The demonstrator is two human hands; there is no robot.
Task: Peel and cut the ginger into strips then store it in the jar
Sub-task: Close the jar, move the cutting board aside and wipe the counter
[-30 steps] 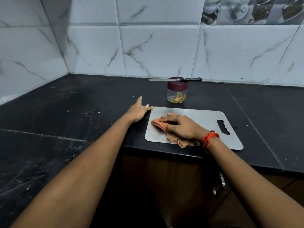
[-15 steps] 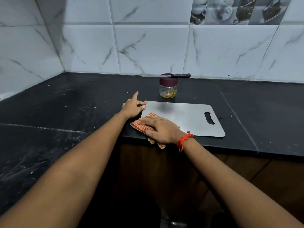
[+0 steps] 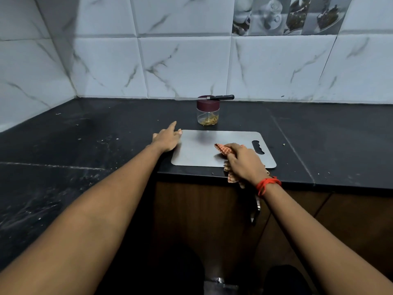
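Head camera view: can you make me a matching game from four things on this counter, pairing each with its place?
1. black-handled kitchen knife
2. orange checked cloth
3. clear jar with maroon lid
4. flat steel cutting board

A. gripped by the right hand
B. on the black counter, beside the left hand
C. lying across the jar's lid
D. behind the board, ginger strips inside

Pairs: 1-C, 2-A, 3-D, 4-B

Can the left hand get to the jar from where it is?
Probably yes. The left hand rests at the far left corner of the board, and only bare counter lies between it and the jar. A knife balanced across the lid would make a grip from above awkward; the side is free.
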